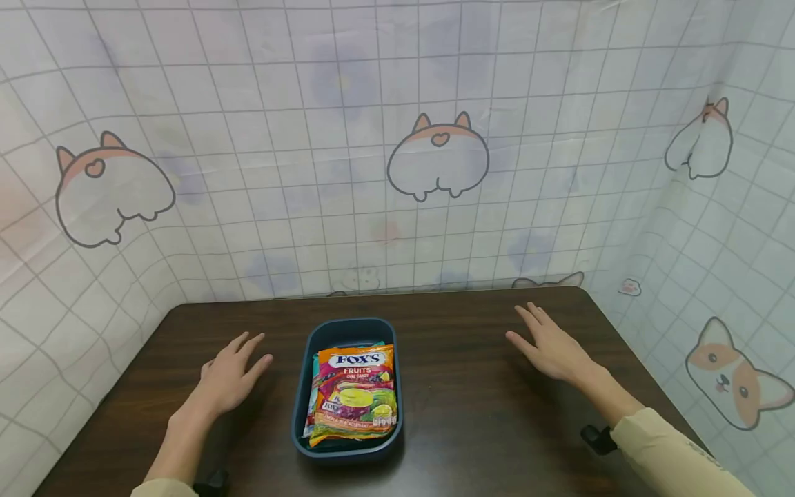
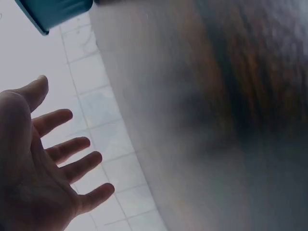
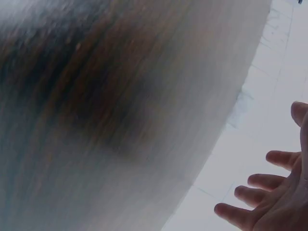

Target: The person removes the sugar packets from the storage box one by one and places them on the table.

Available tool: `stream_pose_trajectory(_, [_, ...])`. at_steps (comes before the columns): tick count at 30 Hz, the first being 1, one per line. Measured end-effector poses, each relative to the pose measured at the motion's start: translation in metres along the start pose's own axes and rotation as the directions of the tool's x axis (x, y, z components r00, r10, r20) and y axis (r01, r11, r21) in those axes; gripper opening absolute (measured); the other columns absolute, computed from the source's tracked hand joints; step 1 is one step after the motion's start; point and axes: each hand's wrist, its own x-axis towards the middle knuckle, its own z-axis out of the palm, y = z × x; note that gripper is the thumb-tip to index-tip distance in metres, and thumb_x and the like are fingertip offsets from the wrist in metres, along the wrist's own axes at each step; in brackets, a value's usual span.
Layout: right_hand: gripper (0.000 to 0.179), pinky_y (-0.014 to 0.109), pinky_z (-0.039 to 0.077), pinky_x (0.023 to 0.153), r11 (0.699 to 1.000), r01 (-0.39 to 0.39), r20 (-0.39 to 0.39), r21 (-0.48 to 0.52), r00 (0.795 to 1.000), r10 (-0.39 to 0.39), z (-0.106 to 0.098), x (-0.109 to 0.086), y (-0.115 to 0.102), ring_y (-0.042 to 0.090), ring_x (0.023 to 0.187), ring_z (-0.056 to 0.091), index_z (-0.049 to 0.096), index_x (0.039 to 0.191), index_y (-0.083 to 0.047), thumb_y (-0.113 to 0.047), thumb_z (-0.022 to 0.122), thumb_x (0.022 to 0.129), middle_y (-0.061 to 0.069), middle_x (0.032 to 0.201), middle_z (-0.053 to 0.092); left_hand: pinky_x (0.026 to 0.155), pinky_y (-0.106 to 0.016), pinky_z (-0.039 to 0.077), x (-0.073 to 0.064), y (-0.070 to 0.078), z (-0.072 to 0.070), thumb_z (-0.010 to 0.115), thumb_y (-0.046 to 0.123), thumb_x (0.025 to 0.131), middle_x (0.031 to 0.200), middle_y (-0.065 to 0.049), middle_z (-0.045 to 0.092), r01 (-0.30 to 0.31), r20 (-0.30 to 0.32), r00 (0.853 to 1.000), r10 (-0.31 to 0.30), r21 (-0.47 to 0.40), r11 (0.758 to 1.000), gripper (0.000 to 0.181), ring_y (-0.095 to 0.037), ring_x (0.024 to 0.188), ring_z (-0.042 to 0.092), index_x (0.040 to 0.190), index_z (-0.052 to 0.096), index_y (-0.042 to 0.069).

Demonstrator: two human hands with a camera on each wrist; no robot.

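A dark blue rectangular tub (image 1: 301, 407) with rounded corners stands left of the table's middle in the head view. In it lies an orange and purple bag of Fox's fruit candy (image 1: 355, 397), on top of a teal packet (image 1: 315, 366) that is mostly covered. My left hand (image 1: 226, 379) is to the left of the tub, apart from it, fingers spread and holding nothing. Far to the tub's right, my right hand (image 1: 553, 348) also has its fingers extended and holds nothing. Both wrist views show the left palm (image 2: 43, 178) and right palm (image 3: 281, 202) bare.
The dark brown wooden table (image 1: 459, 414) carries the tub. White grid-patterned cloth (image 1: 298, 172) with corgi drawings rises behind the table and along both sides. A black strap piece (image 1: 599, 440) sits at the right wrist.
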Motion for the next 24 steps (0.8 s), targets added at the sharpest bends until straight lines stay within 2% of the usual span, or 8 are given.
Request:
stream_pose_trajectory(4, [0.071,0.07,0.033,0.106,0.999,0.015,-0.024,0.028,1.0,-0.014,-0.001,-0.001,-0.006,0.056,0.141,0.032,0.034,0.155,0.005,-0.047,0.047,0.108,0.034,0.16,0.025,0.093,-0.081,0.032,-0.001,0.008,0.0,0.052,0.04,0.108,0.15,-0.037,0.038,-0.035,-0.033,0.999,0.034,-0.042,0.998,0.059,-0.06,0.132,0.039,0.148,0.047,-0.002])
stream_pose_trajectory(6, [0.068,0.069,0.033,0.106,0.999,0.024,-0.037,0.043,0.999,-0.023,-0.001,-0.002,-0.008,0.056,0.139,0.035,0.037,0.153,0.005,-0.046,0.047,0.109,0.035,0.158,0.029,0.096,-0.08,0.032,-0.001,0.013,0.0,0.052,0.039,0.108,0.149,-0.036,0.039,-0.047,-0.042,0.998,0.044,-0.085,0.995,0.057,-0.059,0.133,0.039,0.147,0.049,-0.003])
stream_pose_trajectory(11, [0.064,0.068,0.034,0.107,0.996,0.044,-0.062,0.08,0.997,-0.039,-0.001,-0.001,-0.015,0.053,0.138,0.038,0.041,0.15,0.005,-0.043,0.048,0.109,0.033,0.154,0.037,0.104,-0.072,0.035,-0.002,0.022,0.0,0.052,0.04,0.108,0.146,-0.031,0.044,-0.075,-0.077,0.995,0.06,-0.194,0.978,0.057,-0.053,0.132,0.043,0.144,0.052,-0.003])
stream_pose_trajectory(15, [0.062,0.066,0.037,0.105,0.993,0.057,-0.076,0.106,0.996,-0.049,0.0,-0.001,-0.02,0.051,0.136,0.043,0.044,0.149,0.004,-0.043,0.048,0.109,0.03,0.15,0.045,0.102,-0.07,0.038,-0.002,0.03,0.0,0.054,0.037,0.107,0.143,-0.027,0.05,-0.087,-0.113,0.992,0.06,-0.253,0.964,0.051,-0.049,0.13,0.048,0.141,0.056,-0.001])
stream_pose_trajectory(21, [0.058,0.064,0.038,0.106,0.985,0.076,-0.092,0.156,0.994,-0.062,0.004,0.0,-0.023,0.048,0.135,0.045,0.046,0.147,0.004,-0.041,0.049,0.109,0.028,0.147,0.049,0.096,-0.059,0.049,-0.003,0.039,0.005,0.06,0.03,0.106,0.133,-0.018,0.059,-0.1,-0.166,0.985,0.041,-0.361,0.927,0.041,-0.038,0.12,0.057,0.135,0.061,0.001])
stream_pose_trajectory(24, [0.056,0.064,0.038,0.106,0.978,0.092,-0.098,0.188,0.992,-0.075,0.006,-0.002,-0.026,0.047,0.136,0.045,0.047,0.147,0.004,-0.038,0.049,0.11,0.027,0.147,0.049,0.095,-0.055,0.05,-0.005,0.043,0.009,0.061,0.028,0.106,0.13,-0.015,0.062,-0.092,-0.173,0.985,0.022,-0.41,0.907,0.038,-0.034,0.116,0.058,0.134,0.061,0.003])
